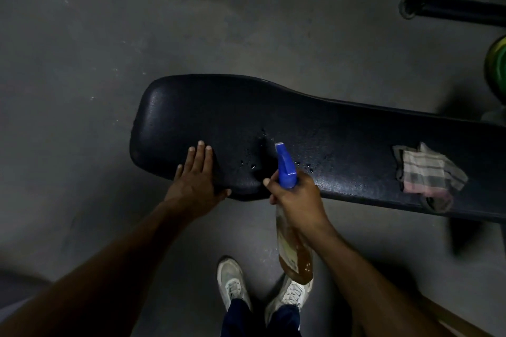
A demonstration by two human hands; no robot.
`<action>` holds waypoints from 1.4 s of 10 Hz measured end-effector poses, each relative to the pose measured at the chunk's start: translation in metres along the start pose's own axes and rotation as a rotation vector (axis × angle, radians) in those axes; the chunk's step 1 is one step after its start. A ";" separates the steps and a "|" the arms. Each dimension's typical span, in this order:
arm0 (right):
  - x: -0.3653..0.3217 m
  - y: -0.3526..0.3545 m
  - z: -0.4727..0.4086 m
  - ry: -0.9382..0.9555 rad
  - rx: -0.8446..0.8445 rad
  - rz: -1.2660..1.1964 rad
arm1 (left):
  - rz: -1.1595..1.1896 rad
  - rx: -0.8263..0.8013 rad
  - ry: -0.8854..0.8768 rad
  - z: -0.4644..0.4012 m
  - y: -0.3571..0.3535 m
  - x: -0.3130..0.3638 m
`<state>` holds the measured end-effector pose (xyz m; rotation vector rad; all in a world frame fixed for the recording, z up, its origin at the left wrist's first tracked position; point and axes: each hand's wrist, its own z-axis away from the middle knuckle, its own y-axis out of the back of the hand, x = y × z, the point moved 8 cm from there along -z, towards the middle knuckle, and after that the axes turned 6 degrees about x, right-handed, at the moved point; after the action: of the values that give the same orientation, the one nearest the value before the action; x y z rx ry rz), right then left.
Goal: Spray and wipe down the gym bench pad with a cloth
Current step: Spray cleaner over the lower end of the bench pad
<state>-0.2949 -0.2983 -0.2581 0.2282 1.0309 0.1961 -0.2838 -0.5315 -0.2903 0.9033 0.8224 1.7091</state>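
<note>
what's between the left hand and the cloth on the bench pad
The right hand holding the spray bottle sits over the bench pad's near edge, between the left hand and the cloth. The pad surface farther back is clear.

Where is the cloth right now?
In the head view the cloth lies crumpled on the bench pad, far right, beyond the right hand holding the spray bottle.

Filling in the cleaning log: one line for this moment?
phase: spraying | right hand: spray bottle | left hand: flat on bench pad | cloth: on pad, untouched
</note>
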 end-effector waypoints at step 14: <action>-0.030 0.008 -0.035 0.007 0.032 -0.005 | 0.060 -0.014 -0.042 0.003 0.001 -0.001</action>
<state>-0.3404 -0.2956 -0.2489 0.2545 1.0425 0.1763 -0.2819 -0.5325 -0.2882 0.9599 0.7608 1.7397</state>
